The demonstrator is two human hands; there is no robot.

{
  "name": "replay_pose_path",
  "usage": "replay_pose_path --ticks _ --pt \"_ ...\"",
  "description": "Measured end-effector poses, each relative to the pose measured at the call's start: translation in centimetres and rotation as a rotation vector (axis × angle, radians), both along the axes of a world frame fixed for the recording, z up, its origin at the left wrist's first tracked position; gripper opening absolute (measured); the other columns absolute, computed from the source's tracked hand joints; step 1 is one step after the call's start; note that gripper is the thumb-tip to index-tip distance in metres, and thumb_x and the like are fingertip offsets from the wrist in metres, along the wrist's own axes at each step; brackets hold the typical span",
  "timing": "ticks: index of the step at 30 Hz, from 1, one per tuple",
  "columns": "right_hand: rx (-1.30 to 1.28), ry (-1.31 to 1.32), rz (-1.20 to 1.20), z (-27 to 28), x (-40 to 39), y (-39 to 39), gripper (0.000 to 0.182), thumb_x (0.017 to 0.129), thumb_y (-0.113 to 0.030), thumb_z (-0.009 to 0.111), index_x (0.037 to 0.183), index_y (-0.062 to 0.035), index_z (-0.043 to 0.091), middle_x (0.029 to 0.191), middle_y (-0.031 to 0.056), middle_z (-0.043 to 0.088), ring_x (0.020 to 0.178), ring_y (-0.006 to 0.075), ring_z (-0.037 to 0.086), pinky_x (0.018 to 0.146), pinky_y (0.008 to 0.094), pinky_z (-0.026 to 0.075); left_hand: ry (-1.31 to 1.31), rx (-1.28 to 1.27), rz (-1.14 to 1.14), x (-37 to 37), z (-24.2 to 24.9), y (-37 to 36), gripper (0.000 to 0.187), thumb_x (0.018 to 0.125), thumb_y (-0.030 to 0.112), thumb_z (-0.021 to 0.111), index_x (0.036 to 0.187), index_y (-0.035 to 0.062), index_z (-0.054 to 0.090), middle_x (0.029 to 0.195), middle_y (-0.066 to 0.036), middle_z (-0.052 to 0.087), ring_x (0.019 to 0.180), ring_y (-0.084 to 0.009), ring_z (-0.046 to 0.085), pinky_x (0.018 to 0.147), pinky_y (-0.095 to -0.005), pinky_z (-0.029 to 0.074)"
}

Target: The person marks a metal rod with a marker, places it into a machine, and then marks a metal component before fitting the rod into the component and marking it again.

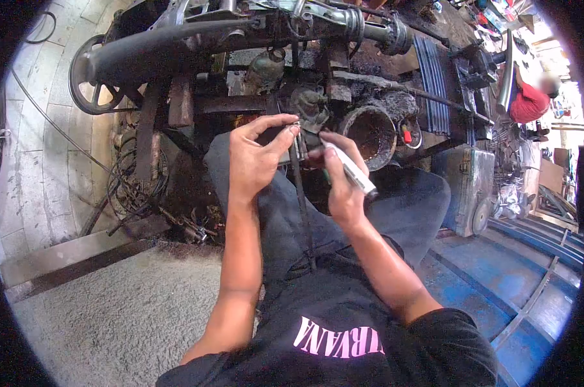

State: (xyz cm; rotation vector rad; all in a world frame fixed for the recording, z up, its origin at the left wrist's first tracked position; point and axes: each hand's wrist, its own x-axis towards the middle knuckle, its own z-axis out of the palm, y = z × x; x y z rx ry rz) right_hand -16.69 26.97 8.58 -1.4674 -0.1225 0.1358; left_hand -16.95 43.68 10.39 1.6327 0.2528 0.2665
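Note:
My left hand [260, 151] is closed, thumb and index finger pinching a short shiny metal pin [301, 147]. Wrapped in my right hand [345, 184] is a white marker pen [355, 172], its dark-ended tail pointing down and to the right. The fingertips of my right hand come close to the lower part of the pin. A long thin dark rod [303, 206] runs from just below the pin down between my knees. Behind my hands sits a greasy, rounded metal part [310, 106].
A heavy machine frame with a long dark cylinder [156, 51] and a spoked wheel [85, 74] spans the top. An open round metal drum [369, 132] lies right of my hands. Blue rods [432, 84] and a grey metal case [469, 190] are farther right. A person in red [531, 103] is beyond.

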Motion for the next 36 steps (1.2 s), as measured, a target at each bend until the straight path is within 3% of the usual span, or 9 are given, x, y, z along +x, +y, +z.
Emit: replay_pose_path --ticks 7,14,19,23,36 --pt "0.011 -0.012 0.028 -0.2 -0.9 -1.0 0.030 0.103 -0.017 0.056 0.124 0.0024 0.064 0.094 0.0116 0.073 0.089 0.0156 0.069 0.083 0.0305 0.054 0.013 0.029 -0.009 0.1 -0.4 0.4 0.018 0.089 0.006 0.075 0.105 -0.0023 0.076 0.101 -0.007 0.076 0.093 -0.0115 0.068 0.086 -0.0258 0.051" --pt "0.008 -0.049 0.073 0.1 -1.1 -1.1 0.027 0.103 -0.017 0.057 0.110 0.0034 0.073 0.089 0.0088 0.070 0.077 0.0137 0.067 0.070 0.0283 0.053 0.020 0.022 -0.027 0.0 0.1 0.6 0.018 0.089 0.007 0.075 0.106 -0.0019 0.076 0.101 -0.008 0.076 0.093 -0.0114 0.067 0.086 -0.0259 0.051" --pt "-0.118 -0.207 0.074 0.2 -1.3 -0.9 0.016 0.094 -0.008 0.065 0.105 0.0020 0.069 0.089 0.0128 0.071 0.074 0.0184 0.068 0.070 0.0303 0.054 0.027 -0.013 -0.024 0.1 -0.1 0.6 0.018 0.089 0.006 0.075 0.105 -0.0019 0.077 0.099 -0.007 0.076 0.091 -0.0109 0.067 0.085 -0.0257 0.051" --pt "-0.240 -0.336 0.091 1.0 -1.5 -0.6 0.019 0.087 -0.007 0.072 0.103 -0.0003 0.066 0.088 0.0141 0.070 0.075 0.0221 0.070 0.070 0.0334 0.055 0.018 -0.020 -0.027 0.1 0.0 0.5 0.018 0.089 0.006 0.075 0.105 -0.0021 0.077 0.099 -0.007 0.076 0.091 -0.0111 0.067 0.085 -0.0258 0.052" --pt "-0.248 -0.397 0.071 0.4 -1.3 -0.4 0.021 0.083 -0.003 0.073 0.103 -0.0008 0.066 0.088 0.0153 0.069 0.077 0.0281 0.070 0.070 0.0357 0.055 0.068 -0.074 -0.034 0.0 0.5 0.4 0.017 0.090 0.007 0.074 0.104 -0.0023 0.076 0.100 -0.007 0.076 0.093 -0.0117 0.068 0.086 -0.0259 0.051"
